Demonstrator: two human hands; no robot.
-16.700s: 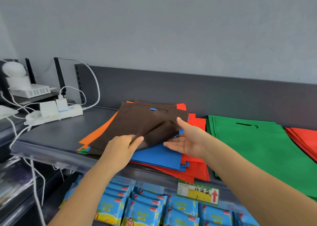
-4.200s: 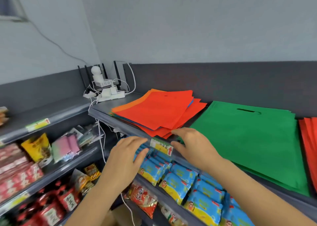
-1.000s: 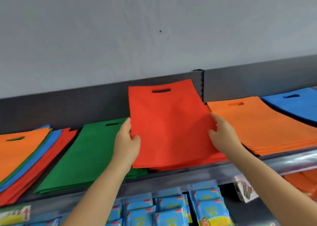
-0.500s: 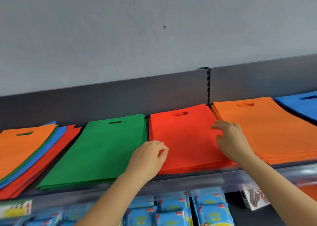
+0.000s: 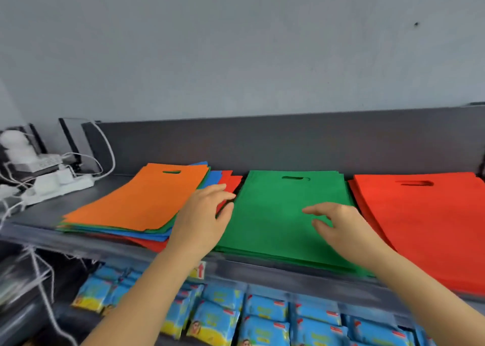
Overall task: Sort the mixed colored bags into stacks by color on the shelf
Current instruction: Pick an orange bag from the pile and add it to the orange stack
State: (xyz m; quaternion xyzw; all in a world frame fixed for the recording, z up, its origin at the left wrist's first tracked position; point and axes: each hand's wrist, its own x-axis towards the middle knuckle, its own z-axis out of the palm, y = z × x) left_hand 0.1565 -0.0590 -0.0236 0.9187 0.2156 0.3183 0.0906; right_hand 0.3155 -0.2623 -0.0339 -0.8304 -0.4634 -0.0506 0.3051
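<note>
We see the mixed pile (image 5: 136,196) at the left of the shelf (image 5: 39,215), an orange bag on top, with green, blue and red edges fanned out beneath it. Just right of it lies the green stack (image 5: 278,230), then the red stack (image 5: 433,227), both flat with handle slots toward the back wall. Left hand (image 5: 202,219) sits at the mixed pile's right edge, fingers (image 5: 220,189) loosely spread, gripping nothing. Right hand (image 5: 341,227) is over the green stack, fingers (image 5: 312,210) relaxed and pointing left, holding nothing; we cannot tell whether it touches. White power strip (image 5: 60,185) with cables at far left. Price tag (image 5: 200,269) on the shelf front, blue packets (image 5: 262,319) below.
</note>
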